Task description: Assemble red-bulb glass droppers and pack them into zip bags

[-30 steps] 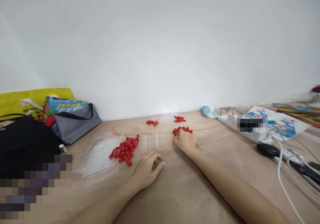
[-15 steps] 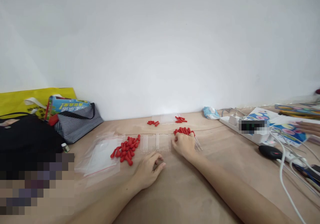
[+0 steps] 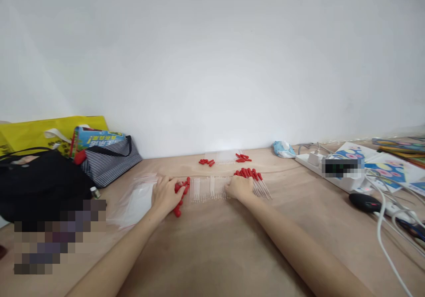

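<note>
My left hand (image 3: 166, 194) is over a pile of red rubber dropper bulbs (image 3: 178, 213). Its thumb and index finger close around a bulb, while the other fingers curl over the pile. A row of thin clear dropper tubes (image 3: 202, 190) lies between my hands. At the row's right end my right hand (image 3: 240, 188) is closed, its fingertips pinching a tube, partly hidden. Just beyond and to the right of it, several tubes fitted with red bulbs, droppers (image 3: 255, 175), lie side by side.
Clear zip bags (image 3: 137, 204) lie left of the bulbs. Farther back are smaller red bulbs (image 3: 244, 157) and more tubes (image 3: 226, 157). Bags (image 3: 109, 160) stand at left. A power strip (image 3: 345, 179), cables and a black mouse (image 3: 364, 202) are at right.
My left hand has moved left and forward from the bare table onto the red bulb pile. My right hand has shifted slightly left, to the end of the tube row.
</note>
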`<action>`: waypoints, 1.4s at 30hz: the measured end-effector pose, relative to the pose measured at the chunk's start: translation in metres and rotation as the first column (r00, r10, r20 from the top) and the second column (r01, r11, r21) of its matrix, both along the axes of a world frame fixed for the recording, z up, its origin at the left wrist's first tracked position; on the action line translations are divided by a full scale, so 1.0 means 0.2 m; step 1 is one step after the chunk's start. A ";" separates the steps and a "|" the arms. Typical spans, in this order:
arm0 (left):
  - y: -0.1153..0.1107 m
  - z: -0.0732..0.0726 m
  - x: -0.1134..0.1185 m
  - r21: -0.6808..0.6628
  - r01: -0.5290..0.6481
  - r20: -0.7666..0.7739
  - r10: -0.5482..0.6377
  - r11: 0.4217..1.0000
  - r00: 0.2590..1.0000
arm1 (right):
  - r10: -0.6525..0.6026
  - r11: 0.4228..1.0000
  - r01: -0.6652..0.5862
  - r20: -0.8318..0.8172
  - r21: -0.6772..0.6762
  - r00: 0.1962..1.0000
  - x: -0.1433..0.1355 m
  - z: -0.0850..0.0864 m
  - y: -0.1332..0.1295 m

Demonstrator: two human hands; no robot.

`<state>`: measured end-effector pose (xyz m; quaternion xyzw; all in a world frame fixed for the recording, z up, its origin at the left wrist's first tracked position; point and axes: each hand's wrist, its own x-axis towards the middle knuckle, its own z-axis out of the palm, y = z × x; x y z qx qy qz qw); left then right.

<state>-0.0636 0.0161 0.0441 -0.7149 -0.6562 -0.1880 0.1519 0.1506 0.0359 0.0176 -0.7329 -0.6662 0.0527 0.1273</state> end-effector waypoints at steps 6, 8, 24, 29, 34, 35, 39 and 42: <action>0.02 -0.05 -0.06 -0.044 0.014 -0.064 -0.017 0.999 0.998 | 0.017 1.000 -0.017 0.005 0.012 1.000 0.00 0.00 0.00; 0.02 -0.07 -0.05 -0.034 0.024 -0.071 -0.026 0.999 0.997 | 0.033 0.999 -0.034 0.011 0.034 0.999 0.01 0.01 -0.02; 0.03 -0.07 -0.02 0.018 0.057 -0.038 -0.056 0.998 0.998 | 0.510 0.707 -0.528 0.178 0.471 0.842 0.24 -0.15 -0.30; 0.03 -0.08 -0.03 -0.011 0.067 -0.037 -0.067 0.998 0.997 | 0.577 0.671 -0.584 0.174 0.457 0.798 0.28 -0.16 -0.32; 0.03 -0.09 -0.02 -0.002 0.032 -0.031 -0.033 0.999 0.999 | 0.597 0.674 -0.577 0.121 0.462 0.793 0.28 -0.17 -0.31; 0.03 -0.09 -0.02 0.003 0.015 -0.024 -0.015 1.000 1.000 | 0.596 0.678 -0.570 0.109 0.464 0.796 0.28 -0.17 -0.32; 0.01 -0.09 -0.02 0.040 -0.051 0.018 0.051 0.998 0.999 | 0.602 0.698 -0.558 0.056 0.449 0.797 0.28 -0.16 -0.32; -0.01 -0.07 0.03 0.112 0.007 0.103 -0.019 0.994 0.994 | 0.613 0.710 -0.559 0.014 0.428 0.790 0.29 -0.16 -0.32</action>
